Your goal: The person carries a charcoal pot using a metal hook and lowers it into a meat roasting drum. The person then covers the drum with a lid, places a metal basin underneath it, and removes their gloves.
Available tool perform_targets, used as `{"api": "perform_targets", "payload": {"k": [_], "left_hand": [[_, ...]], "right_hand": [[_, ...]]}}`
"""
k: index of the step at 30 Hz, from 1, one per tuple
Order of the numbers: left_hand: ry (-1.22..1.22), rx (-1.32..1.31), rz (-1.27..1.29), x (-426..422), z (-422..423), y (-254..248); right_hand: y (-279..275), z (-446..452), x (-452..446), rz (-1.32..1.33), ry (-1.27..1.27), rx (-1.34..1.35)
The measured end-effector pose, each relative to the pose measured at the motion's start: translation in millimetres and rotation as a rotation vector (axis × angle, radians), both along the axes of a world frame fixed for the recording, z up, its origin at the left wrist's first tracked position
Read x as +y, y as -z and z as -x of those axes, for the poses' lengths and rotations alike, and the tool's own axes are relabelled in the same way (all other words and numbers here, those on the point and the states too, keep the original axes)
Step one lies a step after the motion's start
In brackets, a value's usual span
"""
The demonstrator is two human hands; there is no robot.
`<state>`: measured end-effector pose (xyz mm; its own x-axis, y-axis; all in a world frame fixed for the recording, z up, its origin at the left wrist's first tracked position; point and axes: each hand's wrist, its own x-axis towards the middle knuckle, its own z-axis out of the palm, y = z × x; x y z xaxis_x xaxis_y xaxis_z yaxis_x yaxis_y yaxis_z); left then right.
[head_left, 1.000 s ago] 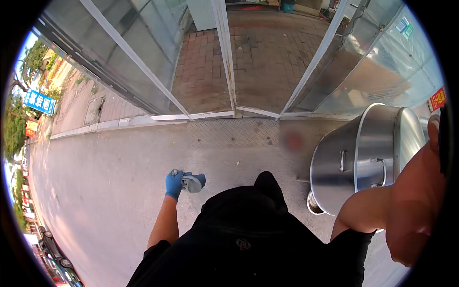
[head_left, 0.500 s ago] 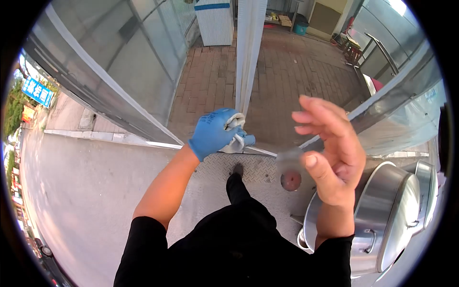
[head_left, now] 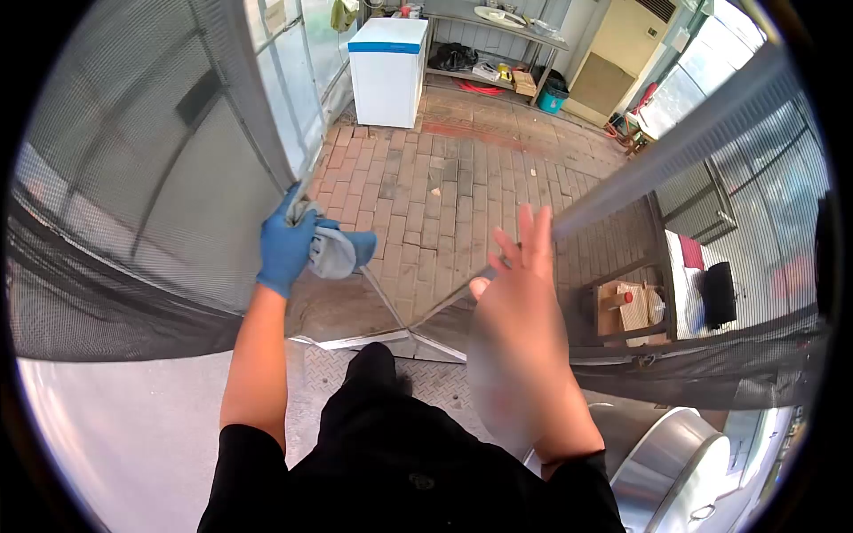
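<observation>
My left hand (head_left: 283,244), in a blue glove, is closed around a crumpled grey-and-blue work glove (head_left: 332,253). It is against the edge of the left see-through door panel (head_left: 191,178). My bare right hand (head_left: 522,298) is stretched forward with its fingers extended and apart, partly blurred. Its fingertips are beside the lower end of the grey edge strip (head_left: 640,164) of the right door panel; whether they touch cannot be made out. Between the panels the doorway shows a brick floor (head_left: 444,195).
Inside stand a white chest freezer (head_left: 386,75), a metal rack (head_left: 498,27), a teal bin (head_left: 552,96) and a beige cabinet (head_left: 613,58). A wooden shelf (head_left: 635,311) is at right. Large metal pots (head_left: 666,462) stand low right. A patterned metal plate (head_left: 435,377) lies at the threshold.
The door panels, whose edges met near the middle, have parted to left and right. My left hand has moved left with the glove; my right hand has moved left. The view has shifted toward the doorway.
</observation>
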<state>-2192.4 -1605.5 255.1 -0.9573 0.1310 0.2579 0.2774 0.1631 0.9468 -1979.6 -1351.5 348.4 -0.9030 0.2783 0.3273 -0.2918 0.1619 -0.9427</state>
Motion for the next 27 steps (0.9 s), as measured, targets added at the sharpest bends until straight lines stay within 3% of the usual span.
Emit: {"api": "perform_targets", "payload": {"k": [5,8,10,12,15,19,21,26,27], "left_hand": [[-0.371,0.137,0.157,-46.0,31.3,-8.5],[-0.413,0.163,0.047,-61.3,75.9,20.9],[-0.527,0.019,-0.126,-61.7,94.3,28.3],[-0.537,0.03,-0.073,-76.3,126.9,67.8],[-0.56,-0.055,-0.092,-72.4,182.5,104.6],[-0.523,-0.274,-0.377,-62.9,277.8,147.7],[-0.47,-0.305,-0.344,-36.3,323.7,128.3],[-0.183,-0.296,-0.261,55.5,425.7,79.3],[-0.104,-0.308,-0.268,81.9,439.0,66.0]], "right_hand": [[10.1,13.2,54.8,0.109,0.36,0.125],[30.6,37.3,82.6,0.127,0.551,0.141],[41.4,48.8,97.9,0.142,0.649,0.138],[48.9,65.1,117.2,0.217,0.817,0.081],[64.1,101.4,151.7,0.093,0.995,-0.041],[47.8,168.1,187.1,0.018,0.97,-0.205],[16.7,210.6,195.0,0.002,0.823,-0.333],[-48.9,288.0,221.0,-0.007,0.697,-0.165],[-61.5,297.6,226.7,-0.164,0.672,-0.188]]}}
